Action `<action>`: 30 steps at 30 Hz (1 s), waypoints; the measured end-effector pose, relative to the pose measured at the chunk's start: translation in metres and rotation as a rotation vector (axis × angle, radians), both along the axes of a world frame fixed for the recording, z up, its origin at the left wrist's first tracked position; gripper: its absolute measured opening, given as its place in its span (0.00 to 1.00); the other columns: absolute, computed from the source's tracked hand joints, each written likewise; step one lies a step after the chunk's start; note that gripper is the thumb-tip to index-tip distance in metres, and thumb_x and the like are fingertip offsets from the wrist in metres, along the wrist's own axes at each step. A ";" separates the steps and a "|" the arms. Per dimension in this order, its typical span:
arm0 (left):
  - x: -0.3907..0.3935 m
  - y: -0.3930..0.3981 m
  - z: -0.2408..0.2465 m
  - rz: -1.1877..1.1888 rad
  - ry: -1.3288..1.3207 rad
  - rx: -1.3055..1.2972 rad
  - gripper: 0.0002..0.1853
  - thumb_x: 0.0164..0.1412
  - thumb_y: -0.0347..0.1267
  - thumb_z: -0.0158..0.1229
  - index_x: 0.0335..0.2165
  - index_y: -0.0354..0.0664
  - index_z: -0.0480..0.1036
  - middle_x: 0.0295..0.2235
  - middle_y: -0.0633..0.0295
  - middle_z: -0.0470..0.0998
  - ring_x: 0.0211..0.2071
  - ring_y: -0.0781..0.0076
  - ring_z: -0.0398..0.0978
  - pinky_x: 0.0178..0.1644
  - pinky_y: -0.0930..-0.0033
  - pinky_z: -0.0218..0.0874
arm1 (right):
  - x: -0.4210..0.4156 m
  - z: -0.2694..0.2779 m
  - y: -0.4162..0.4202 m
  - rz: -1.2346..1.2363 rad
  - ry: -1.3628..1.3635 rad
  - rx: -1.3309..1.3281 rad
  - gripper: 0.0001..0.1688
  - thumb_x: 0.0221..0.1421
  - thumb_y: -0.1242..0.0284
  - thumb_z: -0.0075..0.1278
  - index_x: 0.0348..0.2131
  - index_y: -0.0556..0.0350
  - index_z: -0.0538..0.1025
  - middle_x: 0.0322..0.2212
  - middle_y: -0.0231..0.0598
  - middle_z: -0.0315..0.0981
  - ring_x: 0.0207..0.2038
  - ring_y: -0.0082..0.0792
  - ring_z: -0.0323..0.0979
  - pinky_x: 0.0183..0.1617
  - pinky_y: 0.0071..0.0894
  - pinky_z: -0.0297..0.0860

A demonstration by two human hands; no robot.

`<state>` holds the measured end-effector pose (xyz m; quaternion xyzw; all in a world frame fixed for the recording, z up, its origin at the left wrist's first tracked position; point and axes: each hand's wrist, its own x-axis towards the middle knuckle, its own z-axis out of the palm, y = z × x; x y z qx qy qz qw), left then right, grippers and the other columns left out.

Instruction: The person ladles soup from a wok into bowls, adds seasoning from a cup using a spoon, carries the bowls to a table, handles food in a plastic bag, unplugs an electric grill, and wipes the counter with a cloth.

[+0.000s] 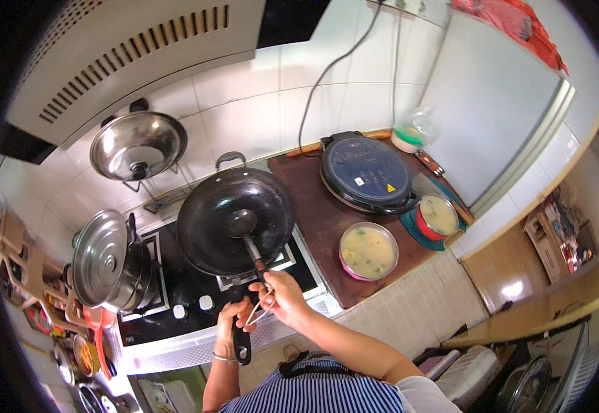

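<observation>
A black wok [204,222] sits over the right side of the black glass stovetop [180,289], its inside dark and shiny. My left hand [228,321] is closed around the wok's long black handle [241,345]. With my right hand [285,298] I hold a metal ladle [242,223] by its dark grip, and a pale cord loop hangs from the grip's end. The ladle's bowl rests inside the wok near its middle. To the right, a pink metal bowl [369,251] of pale soup with green bits stands close to the brown board's front edge.
On the brown board [312,248] lies a closed electric griddle [367,173]. A red bowl [437,217] of soup and a cleaver [428,186] are beside it. Left of the wok stands a lidded pot [108,263]. A metal lid [139,144] hangs behind, below the range hood [139,51].
</observation>
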<state>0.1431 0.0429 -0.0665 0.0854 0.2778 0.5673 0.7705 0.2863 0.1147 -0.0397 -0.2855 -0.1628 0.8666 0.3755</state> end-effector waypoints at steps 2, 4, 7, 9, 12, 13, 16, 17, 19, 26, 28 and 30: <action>-0.001 0.001 -0.002 0.006 -0.018 0.002 0.12 0.53 0.30 0.48 0.17 0.45 0.59 0.10 0.72 0.58 0.08 0.85 0.55 0.11 0.81 0.50 | -0.003 -0.008 -0.001 0.019 -0.011 0.042 0.11 0.59 0.68 0.36 0.40 0.53 0.65 0.26 0.44 0.71 0.15 0.18 0.60 0.15 0.17 0.55; -0.002 0.000 -0.007 0.025 0.038 0.026 0.11 0.52 0.30 0.48 0.17 0.44 0.59 0.10 0.72 0.60 0.07 0.85 0.56 0.10 0.82 0.51 | -0.003 -0.011 -0.003 0.051 0.004 0.090 0.11 0.60 0.66 0.37 0.38 0.53 0.64 0.29 0.47 0.73 0.15 0.20 0.63 0.15 0.19 0.57; -0.006 0.001 -0.005 0.052 0.052 -0.085 0.10 0.52 0.29 0.47 0.17 0.44 0.60 0.10 0.71 0.62 0.07 0.86 0.56 0.09 0.84 0.50 | -0.002 -0.006 -0.007 0.083 -0.033 0.092 0.15 0.59 0.60 0.38 0.36 0.54 0.63 0.30 0.48 0.74 0.19 0.26 0.69 0.17 0.22 0.65; -0.016 0.000 -0.008 0.007 -0.016 -0.073 0.09 0.53 0.28 0.46 0.19 0.43 0.60 0.10 0.71 0.61 0.07 0.87 0.55 0.09 0.83 0.49 | 0.003 -0.004 -0.010 0.191 -0.097 0.121 0.20 0.59 0.58 0.38 0.41 0.56 0.61 0.34 0.46 0.71 0.22 0.28 0.71 0.19 0.22 0.67; -0.025 0.000 -0.014 -0.062 -0.194 0.003 0.09 0.55 0.28 0.45 0.20 0.41 0.58 0.11 0.71 0.59 0.07 0.85 0.53 0.10 0.81 0.49 | 0.013 0.005 -0.023 0.253 -0.285 0.230 0.28 0.57 0.56 0.40 0.48 0.57 0.57 0.38 0.45 0.67 0.27 0.28 0.72 0.21 0.22 0.67; -0.027 -0.001 -0.015 -0.058 -0.212 -0.023 0.08 0.54 0.27 0.45 0.20 0.41 0.58 0.11 0.70 0.59 0.07 0.85 0.53 0.11 0.80 0.50 | 0.015 -0.003 -0.027 0.265 -0.297 0.255 0.36 0.56 0.55 0.41 0.54 0.58 0.50 0.40 0.45 0.64 0.29 0.28 0.71 0.22 0.22 0.67; -0.035 -0.001 -0.009 -0.100 -0.222 -0.069 0.08 0.54 0.27 0.45 0.20 0.41 0.58 0.11 0.70 0.59 0.08 0.85 0.53 0.11 0.80 0.49 | 0.014 -0.006 -0.031 0.235 -0.312 0.293 0.39 0.55 0.55 0.43 0.55 0.61 0.48 0.38 0.44 0.65 0.28 0.28 0.71 0.21 0.22 0.67; -0.035 0.002 -0.011 -0.133 -0.213 -0.056 0.08 0.54 0.28 0.45 0.20 0.42 0.58 0.11 0.71 0.58 0.08 0.85 0.53 0.11 0.80 0.48 | 0.016 -0.004 -0.027 0.231 -0.281 0.274 0.40 0.55 0.56 0.44 0.55 0.62 0.47 0.38 0.43 0.65 0.27 0.28 0.71 0.21 0.22 0.66; -0.040 0.004 -0.015 -0.174 -0.185 -0.030 0.08 0.53 0.29 0.47 0.21 0.44 0.58 0.11 0.72 0.57 0.08 0.85 0.53 0.11 0.81 0.47 | 0.009 -0.003 -0.018 0.216 -0.312 0.272 0.36 0.55 0.57 0.44 0.53 0.60 0.51 0.36 0.42 0.66 0.24 0.27 0.70 0.18 0.21 0.65; -0.051 -0.008 -0.010 -0.080 0.192 -0.146 0.28 0.56 0.52 0.44 0.37 0.34 0.65 0.21 0.54 0.71 0.19 0.63 0.70 0.23 0.68 0.64 | 0.009 -0.014 -0.029 0.213 -0.368 0.279 0.29 0.58 0.62 0.42 0.53 0.56 0.54 0.35 0.43 0.69 0.22 0.27 0.69 0.19 0.22 0.65; -0.046 -0.020 -0.001 -0.098 0.165 -0.117 0.33 0.56 0.56 0.40 0.40 0.32 0.64 0.28 0.48 0.73 0.29 0.55 0.73 0.31 0.62 0.67 | 0.032 -0.016 -0.036 0.216 -0.366 0.258 0.23 0.59 0.66 0.40 0.51 0.56 0.59 0.36 0.44 0.71 0.21 0.26 0.69 0.21 0.22 0.64; -0.049 -0.035 -0.016 -0.108 0.133 -0.032 0.34 0.58 0.55 0.36 0.41 0.32 0.63 0.32 0.46 0.72 0.34 0.53 0.74 0.36 0.60 0.68 | 0.060 -0.032 -0.045 0.227 -0.349 0.237 0.18 0.59 0.68 0.38 0.46 0.60 0.65 0.33 0.44 0.72 0.23 0.25 0.69 0.21 0.21 0.65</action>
